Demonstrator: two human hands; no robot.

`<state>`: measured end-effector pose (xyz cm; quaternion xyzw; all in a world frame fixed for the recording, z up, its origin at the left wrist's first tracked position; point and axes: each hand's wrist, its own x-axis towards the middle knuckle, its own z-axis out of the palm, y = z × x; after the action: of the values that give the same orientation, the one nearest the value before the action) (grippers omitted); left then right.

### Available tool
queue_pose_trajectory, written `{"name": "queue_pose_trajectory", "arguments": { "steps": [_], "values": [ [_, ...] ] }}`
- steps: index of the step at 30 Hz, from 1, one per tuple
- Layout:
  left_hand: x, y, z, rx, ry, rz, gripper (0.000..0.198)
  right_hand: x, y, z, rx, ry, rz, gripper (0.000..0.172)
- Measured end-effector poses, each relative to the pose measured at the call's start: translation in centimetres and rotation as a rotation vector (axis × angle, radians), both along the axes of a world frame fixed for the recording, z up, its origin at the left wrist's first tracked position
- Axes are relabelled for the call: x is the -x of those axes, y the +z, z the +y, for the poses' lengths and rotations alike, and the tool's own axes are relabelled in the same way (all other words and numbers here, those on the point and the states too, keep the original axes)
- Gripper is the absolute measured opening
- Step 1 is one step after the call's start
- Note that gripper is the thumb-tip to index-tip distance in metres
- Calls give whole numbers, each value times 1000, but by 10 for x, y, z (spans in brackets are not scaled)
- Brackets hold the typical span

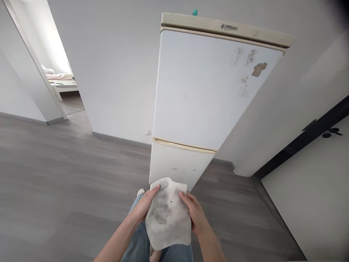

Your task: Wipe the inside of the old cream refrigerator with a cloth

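A white cloth (pixel 174 222) with grey smudges and one small dark speck is spread out in front of my knees. My left hand (pixel 147 202) pinches its upper left edge, thumb on top. On the opposite side, my right hand (pixel 193 209) grips the upper right edge in the same way. The fingers behind the cloth are hidden. Just beyond it stands a white two-door fridge (pixel 201 94) with a cream top trim. Dark scuffs and a brown patch (pixel 259 69) mark the upper right of its upper door.
A small green object (pixel 195 12) shows above the fridge top. To the right is a white door (pixel 316 189) with a black handle (pixel 335 131). At the left, a doorway opens onto a room with a bed (pixel 64 84). Grey wood-look floor (pixel 68 182) surrounds me.
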<state>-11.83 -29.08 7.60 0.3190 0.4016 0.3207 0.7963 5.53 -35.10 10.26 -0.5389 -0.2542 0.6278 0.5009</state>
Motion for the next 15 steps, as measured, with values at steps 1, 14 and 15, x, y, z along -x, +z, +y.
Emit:
{"name": "queue_pose_trajectory", "arguments": {
  "steps": [1,14,15],
  "values": [
    [1,0,1,-10,-6,8,51,0,1,1,9,-21,11,53],
    [6,3,5,-432,87,168,33,-12,19,-4,-137,-132,80,43],
    [5,5,5,-489,93,197,31,-11,21,-4,-148,-131,83,43]
  ]
}}
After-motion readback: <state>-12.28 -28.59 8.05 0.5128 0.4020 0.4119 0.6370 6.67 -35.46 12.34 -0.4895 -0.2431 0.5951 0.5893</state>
